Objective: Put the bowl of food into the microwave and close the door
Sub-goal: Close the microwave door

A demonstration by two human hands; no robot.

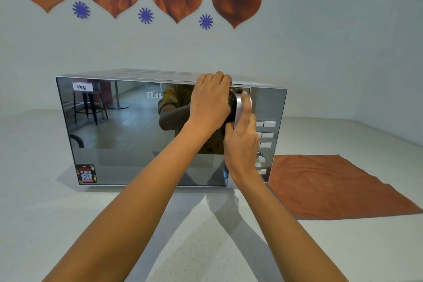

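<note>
Gleaming mirror-glass fronts the boxy steel microwave (146, 130) at frame centre. Left hand (209, 103) hooks fingers over the door's top edge; right hand (242, 144) curls around its brushed-metal handle (239, 110). No bowl shows.

Microwave door (128, 126) glossy mirror finish, handle (238, 110) brushed metal, cloth (332, 185) matt fuzzy, counter (45, 201) smooth speckled.
</note>
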